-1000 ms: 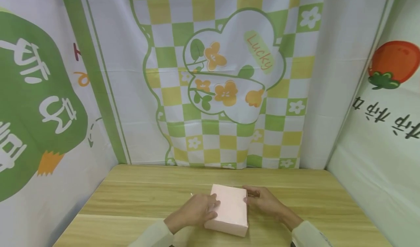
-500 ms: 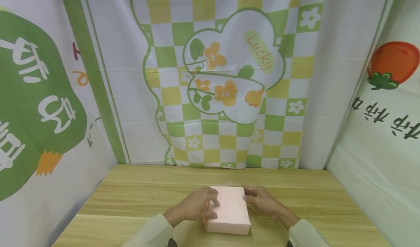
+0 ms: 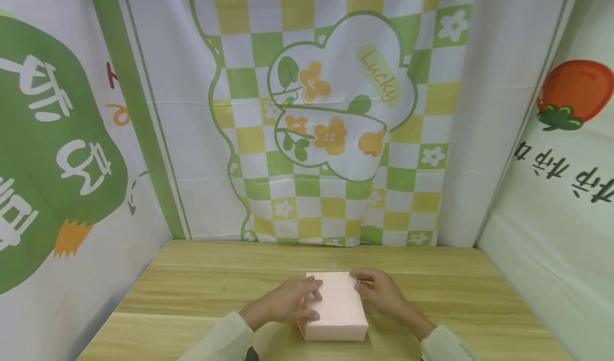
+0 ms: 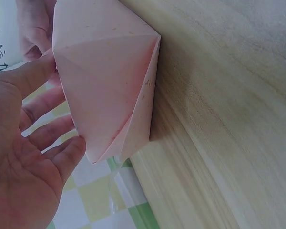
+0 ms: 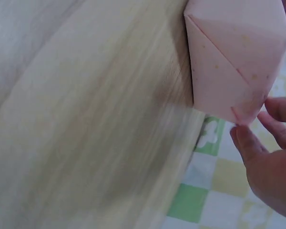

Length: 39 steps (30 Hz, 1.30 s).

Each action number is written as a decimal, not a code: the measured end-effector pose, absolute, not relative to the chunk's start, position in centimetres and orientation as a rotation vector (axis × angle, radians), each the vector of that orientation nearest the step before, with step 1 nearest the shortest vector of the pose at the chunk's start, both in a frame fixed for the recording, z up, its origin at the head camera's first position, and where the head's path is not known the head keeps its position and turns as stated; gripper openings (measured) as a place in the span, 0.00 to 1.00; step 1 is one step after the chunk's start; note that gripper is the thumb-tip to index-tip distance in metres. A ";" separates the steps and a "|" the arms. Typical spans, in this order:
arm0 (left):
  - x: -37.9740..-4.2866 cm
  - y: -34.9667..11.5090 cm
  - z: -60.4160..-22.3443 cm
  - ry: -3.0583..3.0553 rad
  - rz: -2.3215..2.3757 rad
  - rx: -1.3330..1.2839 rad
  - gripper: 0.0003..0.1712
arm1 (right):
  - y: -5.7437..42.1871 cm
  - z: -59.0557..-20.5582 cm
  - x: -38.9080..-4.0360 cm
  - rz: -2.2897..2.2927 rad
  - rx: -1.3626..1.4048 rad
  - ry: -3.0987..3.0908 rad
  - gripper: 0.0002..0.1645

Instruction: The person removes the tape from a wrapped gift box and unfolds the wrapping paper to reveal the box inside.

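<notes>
Head view gives you the printed cloth [image 3: 336, 190] upright at the back, checked in green, yellow and white. Before it spreads your wood-grain table [image 3: 206, 289]. Your pink box [image 3: 336, 301] lies on the near middle part, between your hands, its ends creased into slanting folds. Your left hand [image 3: 289, 300] has its fingers well spread, their tips touching the box's left top edge without clasping it. Your right hand [image 3: 387, 297] has thumb and fingertips bent close together, pinching the far right corner. Smallest, a clear strip [image 4: 113, 192] shows beside the folded end.
</notes>
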<state>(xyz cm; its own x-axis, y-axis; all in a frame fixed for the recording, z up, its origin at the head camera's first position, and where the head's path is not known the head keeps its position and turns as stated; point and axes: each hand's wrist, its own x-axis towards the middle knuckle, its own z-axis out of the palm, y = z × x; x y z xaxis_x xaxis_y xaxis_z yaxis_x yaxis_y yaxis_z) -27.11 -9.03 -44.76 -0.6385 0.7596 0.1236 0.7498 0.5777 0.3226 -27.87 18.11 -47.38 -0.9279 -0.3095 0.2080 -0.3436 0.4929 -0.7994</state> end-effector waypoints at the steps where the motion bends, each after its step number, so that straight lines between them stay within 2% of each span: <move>1: -27.0 -9.0 -44.7 2.770 0.543 1.328 0.35 | 17.9 -47.3 -27.7 1.339 0.615 -2.671 0.17; 4: -26.9 -9.0 -44.8 2.772 0.551 1.324 0.35 | 17.2 -47.2 -27.2 1.075 0.719 -2.627 0.11; 11: -26.9 -9.0 -44.9 2.772 0.574 1.343 0.30 | 16.3 -46.6 -25.8 0.637 0.958 -2.542 0.10; 15: -27.0 -9.1 -45.0 2.774 0.584 1.337 0.31 | 16.2 -46.4 -25.5 0.461 1.068 -2.421 0.09; 29: -26.9 -9.0 -45.1 2.795 0.554 1.317 0.34 | 16.4 -46.5 -24.8 0.386 1.094 -2.311 0.08; 39: -26.9 -9.0 -45.1 2.803 0.544 1.300 0.35 | 15.9 -45.7 -24.4 0.502 0.952 -2.514 0.09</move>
